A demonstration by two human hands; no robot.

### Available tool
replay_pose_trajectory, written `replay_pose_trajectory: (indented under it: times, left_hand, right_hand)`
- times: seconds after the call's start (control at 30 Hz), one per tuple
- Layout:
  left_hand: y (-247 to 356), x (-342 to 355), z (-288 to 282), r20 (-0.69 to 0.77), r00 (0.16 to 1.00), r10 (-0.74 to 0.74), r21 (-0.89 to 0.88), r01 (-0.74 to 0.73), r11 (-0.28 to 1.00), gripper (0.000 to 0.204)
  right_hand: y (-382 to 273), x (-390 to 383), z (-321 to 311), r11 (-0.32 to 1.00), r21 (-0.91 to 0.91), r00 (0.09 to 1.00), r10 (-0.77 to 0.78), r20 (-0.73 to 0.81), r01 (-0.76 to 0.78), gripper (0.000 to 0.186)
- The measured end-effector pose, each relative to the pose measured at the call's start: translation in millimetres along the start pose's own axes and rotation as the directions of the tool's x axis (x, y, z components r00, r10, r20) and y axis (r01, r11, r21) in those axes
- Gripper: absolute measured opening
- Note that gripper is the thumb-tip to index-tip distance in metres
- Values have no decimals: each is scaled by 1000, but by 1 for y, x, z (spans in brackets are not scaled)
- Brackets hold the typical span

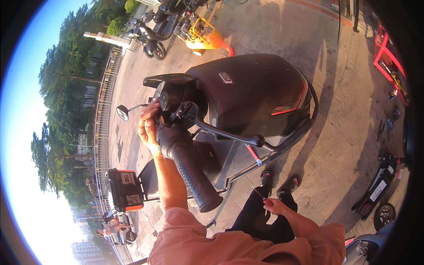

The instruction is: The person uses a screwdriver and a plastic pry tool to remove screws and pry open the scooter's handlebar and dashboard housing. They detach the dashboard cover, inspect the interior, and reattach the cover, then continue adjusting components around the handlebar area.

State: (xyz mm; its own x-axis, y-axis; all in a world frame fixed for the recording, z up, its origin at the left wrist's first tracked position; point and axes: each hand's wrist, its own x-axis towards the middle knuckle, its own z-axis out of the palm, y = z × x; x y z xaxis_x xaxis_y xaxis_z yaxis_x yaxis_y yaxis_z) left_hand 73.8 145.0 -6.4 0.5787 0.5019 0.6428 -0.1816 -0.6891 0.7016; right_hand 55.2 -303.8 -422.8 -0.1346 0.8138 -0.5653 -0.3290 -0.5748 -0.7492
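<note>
A dark electric scooter (247, 92) stands right in front of me, its handlebar nearest. My left hand (149, 126) is curled round the handlebar's switch housing, beside the inner end of the black rubber grip (190, 174). Some of its fingertips are hidden behind the housing. The brake lever (229, 130) sticks out past the grip. Low in front of my body, my right hand (278, 206) is closed on a screwdriver (267, 202) with a red handle. Its thin shaft points up and to the left, apart from the scooter.
A yellow air compressor (207, 42) and parked scooters (154, 37) stand beyond. At right are a red metal rack (379, 55), a long black part (375, 187) on the ground and a wheel (384, 214). A red-and-blue tool (253, 154) lies at the footboard's edge. A delivery box (126, 190) is at left.
</note>
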Motion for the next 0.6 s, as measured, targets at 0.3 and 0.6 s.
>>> replay_pose_trajectory:
  times: [0.3,0.6]
  left_hand:
    - [6,5,17,-57,998,24,-67,-28,997,26]
    - [5,12,14,-2,998,56,-68,-56,996,23]
  right_hand:
    - [-85,-82,-28,979,28,958,204,-200,-202,31]
    - [-86,-98,-49,899,308,815,420,-400,-312,22]
